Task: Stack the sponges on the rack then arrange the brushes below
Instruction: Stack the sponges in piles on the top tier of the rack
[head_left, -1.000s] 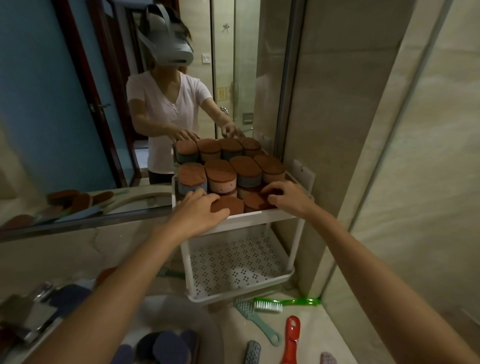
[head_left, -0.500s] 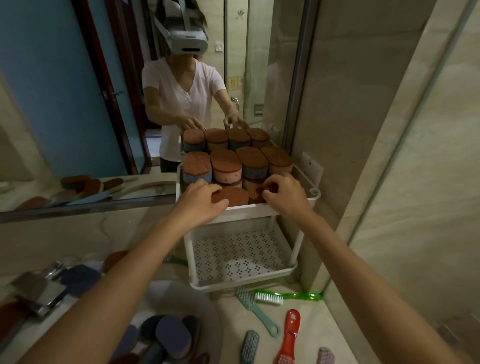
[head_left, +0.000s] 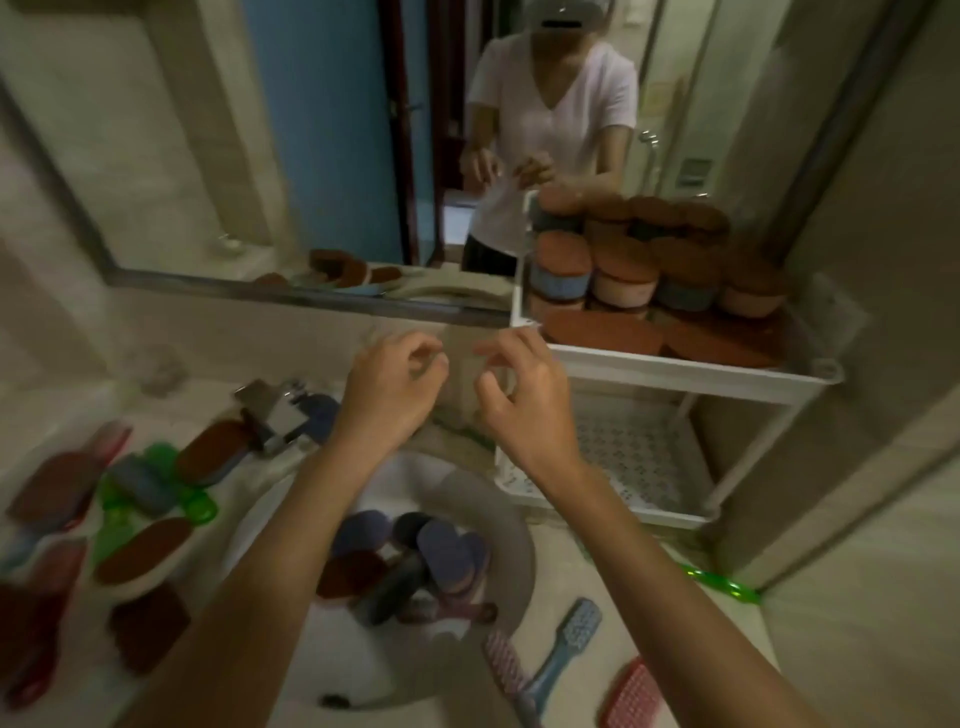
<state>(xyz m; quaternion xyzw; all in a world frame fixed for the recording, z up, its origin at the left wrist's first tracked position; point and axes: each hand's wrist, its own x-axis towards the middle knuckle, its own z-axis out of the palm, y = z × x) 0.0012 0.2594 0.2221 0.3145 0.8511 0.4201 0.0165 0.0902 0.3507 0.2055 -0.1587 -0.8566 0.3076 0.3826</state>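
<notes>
Loose sponges (head_left: 150, 551) yet to stack beside and in the sink (head_left: 506, 512), with left hand (head_left: 387, 392) and right hand (head_left: 524, 400) drawn back over it, fingers half-curled and gripping nothing, away from the rack (head_left: 675, 371) with 2 stacked rows up top, so likely fetching more.

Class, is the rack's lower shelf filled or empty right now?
Empty, as far as visible: the lower shelf shows only its bare perforated floor.

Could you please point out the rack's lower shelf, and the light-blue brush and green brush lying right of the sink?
lower shelf (head_left: 631, 457), head view, perforated floor.
light-blue brush (head_left: 581, 625), head view, bristle head.
green brush (head_left: 723, 586), head view, handle.
</notes>
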